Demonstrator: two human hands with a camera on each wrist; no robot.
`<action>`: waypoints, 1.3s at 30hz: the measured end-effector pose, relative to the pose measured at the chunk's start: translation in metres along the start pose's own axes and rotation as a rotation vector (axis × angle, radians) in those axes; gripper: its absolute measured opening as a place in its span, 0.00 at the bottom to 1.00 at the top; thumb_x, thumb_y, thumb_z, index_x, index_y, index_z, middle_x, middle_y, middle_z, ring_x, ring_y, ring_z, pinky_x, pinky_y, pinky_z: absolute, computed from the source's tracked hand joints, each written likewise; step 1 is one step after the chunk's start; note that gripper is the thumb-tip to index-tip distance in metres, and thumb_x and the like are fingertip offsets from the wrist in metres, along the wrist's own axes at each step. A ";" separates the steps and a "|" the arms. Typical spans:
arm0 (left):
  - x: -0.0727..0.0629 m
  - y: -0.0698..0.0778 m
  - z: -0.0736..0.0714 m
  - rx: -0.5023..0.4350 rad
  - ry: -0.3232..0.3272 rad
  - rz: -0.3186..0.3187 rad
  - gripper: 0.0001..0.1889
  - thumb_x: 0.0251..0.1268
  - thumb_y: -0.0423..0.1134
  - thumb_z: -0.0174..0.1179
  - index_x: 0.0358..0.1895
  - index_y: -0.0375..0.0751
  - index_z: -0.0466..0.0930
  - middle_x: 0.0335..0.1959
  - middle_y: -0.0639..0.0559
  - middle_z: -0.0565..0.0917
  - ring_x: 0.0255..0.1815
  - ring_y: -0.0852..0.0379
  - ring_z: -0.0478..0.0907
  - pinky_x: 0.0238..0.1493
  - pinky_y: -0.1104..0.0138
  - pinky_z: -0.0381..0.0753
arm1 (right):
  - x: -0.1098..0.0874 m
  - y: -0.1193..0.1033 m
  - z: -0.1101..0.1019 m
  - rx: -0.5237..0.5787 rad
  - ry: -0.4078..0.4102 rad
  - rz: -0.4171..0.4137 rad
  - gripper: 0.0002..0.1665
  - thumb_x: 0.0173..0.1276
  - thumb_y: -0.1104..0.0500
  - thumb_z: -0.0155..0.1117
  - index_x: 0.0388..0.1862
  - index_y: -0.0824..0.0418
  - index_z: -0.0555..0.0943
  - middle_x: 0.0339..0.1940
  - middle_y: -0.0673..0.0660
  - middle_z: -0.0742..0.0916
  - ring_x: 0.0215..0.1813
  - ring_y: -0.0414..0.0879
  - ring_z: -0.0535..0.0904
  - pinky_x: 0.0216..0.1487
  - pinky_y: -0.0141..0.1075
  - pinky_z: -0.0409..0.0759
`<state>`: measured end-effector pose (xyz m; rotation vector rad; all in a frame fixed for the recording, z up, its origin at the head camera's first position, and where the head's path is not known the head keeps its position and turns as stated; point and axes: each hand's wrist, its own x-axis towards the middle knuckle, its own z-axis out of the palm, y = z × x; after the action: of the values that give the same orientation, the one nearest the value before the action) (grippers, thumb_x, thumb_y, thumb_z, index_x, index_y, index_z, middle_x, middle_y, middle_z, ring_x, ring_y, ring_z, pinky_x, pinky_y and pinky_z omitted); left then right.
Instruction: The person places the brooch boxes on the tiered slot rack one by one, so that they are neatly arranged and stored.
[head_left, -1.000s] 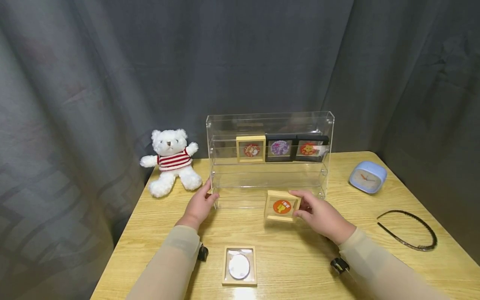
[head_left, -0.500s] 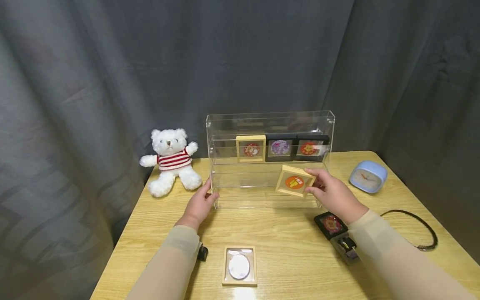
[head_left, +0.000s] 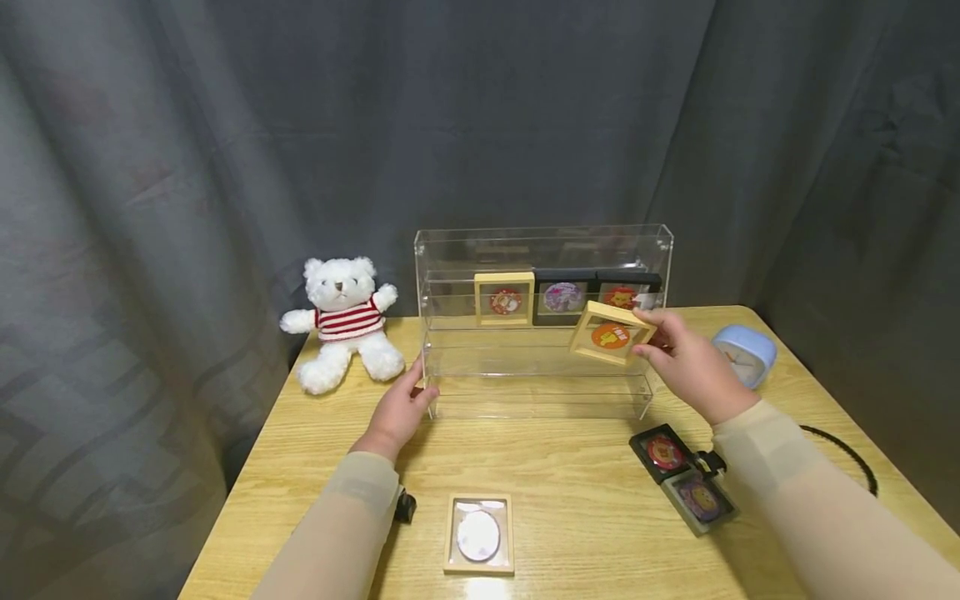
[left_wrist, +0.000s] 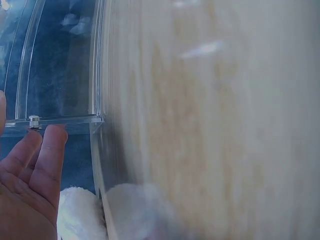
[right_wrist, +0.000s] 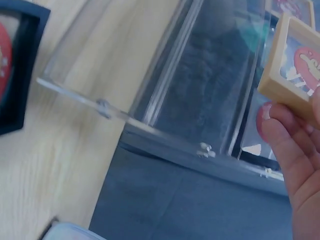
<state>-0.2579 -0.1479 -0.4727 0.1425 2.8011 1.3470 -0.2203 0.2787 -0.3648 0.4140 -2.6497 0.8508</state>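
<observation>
A clear acrylic display stand [head_left: 536,360] with stepped shelves stands at the middle back of the table. My left hand [head_left: 397,412] holds its left side panel low down; in the left wrist view two fingertips [left_wrist: 54,134] meet the panel's outer face. With thumb and fingers my right hand [head_left: 693,364] pinches the right edge of a light wood frame [head_left: 587,333] holding an orange round badge. The frame is tilted, raised in front of the stand's right half. Behind it, an upper shelf carries a yellow frame [head_left: 482,300] and two black frames [head_left: 564,275], the rightmost partly hidden.
A light wood frame [head_left: 450,533] with a white disc lies at the table front. A black frame [head_left: 647,457] and a grey one [head_left: 686,510] lie near the right sleeve. A white teddy bear [head_left: 330,287], blue clock [head_left: 742,340] and black headband [head_left: 847,447] surround the stand.
My right hand has carried the wood frame up and to the right, toward the upper shelf. The black and grey frames on the table have come into view. My left hand stays put.
</observation>
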 end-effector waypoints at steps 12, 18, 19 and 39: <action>-0.001 -0.001 0.000 -0.011 -0.001 -0.001 0.37 0.74 0.50 0.57 0.79 0.67 0.49 0.72 0.48 0.67 0.55 0.49 0.75 0.54 0.51 0.75 | 0.010 0.011 -0.009 0.007 0.032 0.060 0.33 0.73 0.58 0.63 0.74 0.58 0.66 0.35 0.59 0.82 0.35 0.53 0.79 0.27 0.39 0.72; -0.001 0.001 -0.002 -0.021 -0.008 -0.009 0.36 0.74 0.50 0.57 0.79 0.67 0.49 0.72 0.47 0.67 0.55 0.48 0.75 0.54 0.50 0.74 | 0.011 0.018 -0.010 0.013 0.104 0.085 0.31 0.72 0.60 0.64 0.72 0.57 0.69 0.37 0.61 0.82 0.38 0.55 0.80 0.27 0.36 0.73; -0.002 0.002 -0.002 -0.025 -0.011 -0.013 0.36 0.75 0.49 0.57 0.79 0.67 0.50 0.72 0.48 0.67 0.55 0.48 0.75 0.54 0.50 0.74 | 0.011 0.018 -0.010 0.014 0.105 0.091 0.31 0.72 0.60 0.65 0.72 0.57 0.69 0.38 0.61 0.83 0.38 0.55 0.80 0.28 0.36 0.73; 0.000 -0.001 0.000 -0.021 -0.012 -0.015 0.37 0.74 0.51 0.57 0.79 0.69 0.49 0.74 0.47 0.65 0.57 0.48 0.74 0.53 0.50 0.75 | 0.010 0.028 -0.013 -0.004 0.140 0.100 0.21 0.68 0.61 0.70 0.60 0.57 0.82 0.50 0.55 0.83 0.43 0.50 0.78 0.32 0.29 0.74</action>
<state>-0.2581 -0.1489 -0.4737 0.1287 2.7719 1.3674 -0.2368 0.3066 -0.3646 0.2139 -2.5599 0.8705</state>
